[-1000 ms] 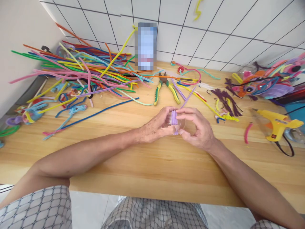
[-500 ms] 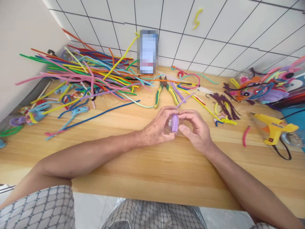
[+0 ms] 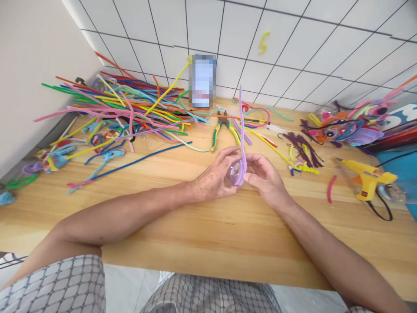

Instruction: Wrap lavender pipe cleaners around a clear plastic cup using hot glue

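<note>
Holds a small clear plastic piece (image 3: pixel 233 173) in the bent fingers of the left hand (image 3: pixel 210 180), likely to stop any wobbling. Touches a purple pipe cleaner (image 3: pixel 243 167), bent along its rim, with the fingers of the right hand (image 3: pixel 269 179), maybe to stop any slipping; cannot tell if pinching. Has both between the hands, near the pliers (image 3: pixel 223 122) on the wooden surface (image 3: pixel 182 230). Has one long end (image 3: pixel 241 115) pointing up, perhaps loose to stay clear of the fingers. Has a phone (image 3: pixel 203 81) leaned against the tiled wall (image 3: pixel 293 56), likely for easy looking.
</note>
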The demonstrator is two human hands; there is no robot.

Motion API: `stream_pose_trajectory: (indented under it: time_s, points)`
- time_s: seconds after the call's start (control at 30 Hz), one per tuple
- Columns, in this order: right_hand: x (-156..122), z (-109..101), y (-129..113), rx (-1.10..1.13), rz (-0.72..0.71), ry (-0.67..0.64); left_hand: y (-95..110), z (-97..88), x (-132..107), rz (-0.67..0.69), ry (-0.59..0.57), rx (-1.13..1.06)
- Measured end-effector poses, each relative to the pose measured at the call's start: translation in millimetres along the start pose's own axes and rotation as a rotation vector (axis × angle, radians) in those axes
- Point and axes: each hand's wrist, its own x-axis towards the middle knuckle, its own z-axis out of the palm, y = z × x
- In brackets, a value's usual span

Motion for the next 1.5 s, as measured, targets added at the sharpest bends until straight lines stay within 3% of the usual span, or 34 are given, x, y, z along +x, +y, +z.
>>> stream_pose_trajectory:
  time_s: [0.13, 0.43, 0.8, 1.23, 1.5]
  points:
    - [1.2, -0.8, 1.3, -0.041, -0.033, 0.029, 1.4, -1.5, -0.7, -0.052, -0.032, 0.011]
    - [4.0, 6.5, -9.5, 0.109, 0.114, 0.173, -0.3, 3.5, -4.4, -0.016, -0.052, -0.027]
    - [3.8, 13.8, -13.5, 0.276, 0.225, 0.166, 0.8, 1.7, -3.5, -0.059, -0.091, -0.091]
    - [4.1, 17.8, -9.9, 0.340, 0.239, 0.149, 12.4, -7.2, 5.3, -0.178, -0.151, -0.175]
    - [7.2, 13.0, -11.7, 0.438, 0.268, 0.164, 9.0, -7.7, 6.7, -0.174, -0.165, -0.213]
